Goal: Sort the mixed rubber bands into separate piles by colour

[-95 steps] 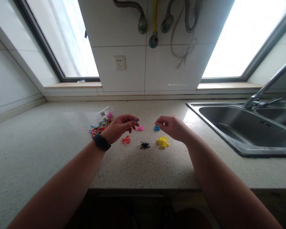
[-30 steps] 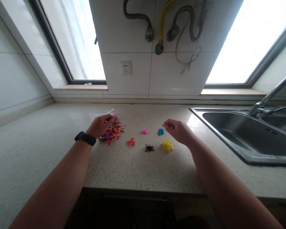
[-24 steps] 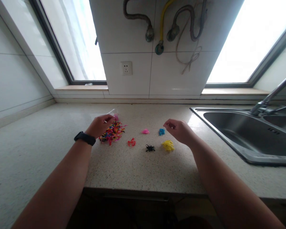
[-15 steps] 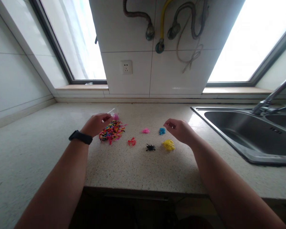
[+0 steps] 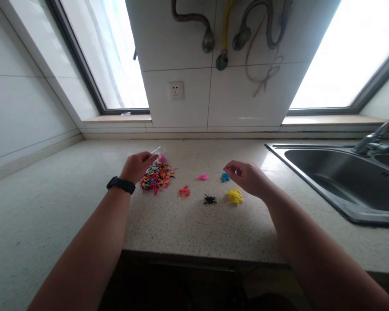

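Note:
My left hand (image 5: pixel 138 166), with a black band on its wrist, rests at the left edge of a mixed heap of small coloured rubber bands (image 5: pixel 158 177). Its fingers are curled in a pinch, and what they hold is hidden. A clear plastic bag (image 5: pixel 155 150) and a pink lump (image 5: pixel 162 158) lie just beyond that hand. My right hand (image 5: pixel 246 177) hovers with fingers curled, right of a small blue pile (image 5: pixel 225 177) and above a yellow pile (image 5: pixel 235 197). Between the hands lie separate pink (image 5: pixel 202 176), red (image 5: pixel 184 191) and black (image 5: pixel 209 199) piles.
Everything lies on a speckled stone counter (image 5: pixel 194 229) whose front edge is near me. A steel sink (image 5: pixel 340 181) with a tap (image 5: pixel 376 138) is set in at the right. A tiled wall with a socket (image 5: pixel 176 90) and hoses (image 5: pixel 223 39) rises behind.
My left hand has moved left from the middle of the counter, where it pinched a blue band, to the mixed heap. My right hand has stayed by the blue pile.

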Action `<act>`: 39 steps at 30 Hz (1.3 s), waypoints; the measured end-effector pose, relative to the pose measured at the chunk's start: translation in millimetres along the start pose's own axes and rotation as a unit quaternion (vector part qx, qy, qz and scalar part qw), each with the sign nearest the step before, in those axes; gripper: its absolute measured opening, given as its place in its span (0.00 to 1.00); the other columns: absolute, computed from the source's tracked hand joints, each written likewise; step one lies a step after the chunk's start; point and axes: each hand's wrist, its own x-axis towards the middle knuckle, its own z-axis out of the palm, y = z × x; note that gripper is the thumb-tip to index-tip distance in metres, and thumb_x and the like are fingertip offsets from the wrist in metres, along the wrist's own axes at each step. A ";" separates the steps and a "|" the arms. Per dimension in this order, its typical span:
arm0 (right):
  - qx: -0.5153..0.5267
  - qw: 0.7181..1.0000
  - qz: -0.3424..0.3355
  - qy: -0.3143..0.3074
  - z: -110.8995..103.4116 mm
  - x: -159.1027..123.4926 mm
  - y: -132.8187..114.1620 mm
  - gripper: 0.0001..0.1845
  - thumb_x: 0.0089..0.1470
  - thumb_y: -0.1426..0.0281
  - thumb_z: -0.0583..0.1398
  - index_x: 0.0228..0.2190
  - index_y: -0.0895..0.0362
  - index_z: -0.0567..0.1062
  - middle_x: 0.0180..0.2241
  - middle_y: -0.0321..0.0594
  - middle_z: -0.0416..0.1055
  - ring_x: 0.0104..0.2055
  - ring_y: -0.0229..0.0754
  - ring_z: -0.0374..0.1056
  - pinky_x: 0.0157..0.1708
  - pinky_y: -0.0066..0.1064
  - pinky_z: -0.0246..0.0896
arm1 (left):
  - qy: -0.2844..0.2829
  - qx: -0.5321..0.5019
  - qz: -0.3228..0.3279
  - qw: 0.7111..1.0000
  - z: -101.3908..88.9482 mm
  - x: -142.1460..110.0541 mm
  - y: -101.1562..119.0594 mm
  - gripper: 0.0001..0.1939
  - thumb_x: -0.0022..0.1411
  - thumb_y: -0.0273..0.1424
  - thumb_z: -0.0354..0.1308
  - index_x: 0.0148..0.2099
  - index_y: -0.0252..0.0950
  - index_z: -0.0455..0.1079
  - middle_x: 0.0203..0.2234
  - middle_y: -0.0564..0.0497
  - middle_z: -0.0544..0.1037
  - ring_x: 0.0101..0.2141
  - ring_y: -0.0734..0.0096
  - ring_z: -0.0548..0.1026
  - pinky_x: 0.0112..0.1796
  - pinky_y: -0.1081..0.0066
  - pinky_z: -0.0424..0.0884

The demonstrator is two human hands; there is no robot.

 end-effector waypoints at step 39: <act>-0.113 0.943 -0.212 -0.232 138.1 128.1 -140.7 0.10 0.56 0.71 0.62 0.38 0.59 0.82 0.39 0.52 0.80 0.43 0.51 0.76 0.40 0.34 0.64 | 0.055 -0.164 -0.054 0.983 10.1 0.8 2.5 0.34 0.70 0.53 0.42 0.33 0.33 0.79 0.19 0.50 0.73 0.22 0.70 0.71 0.26 0.70 0.66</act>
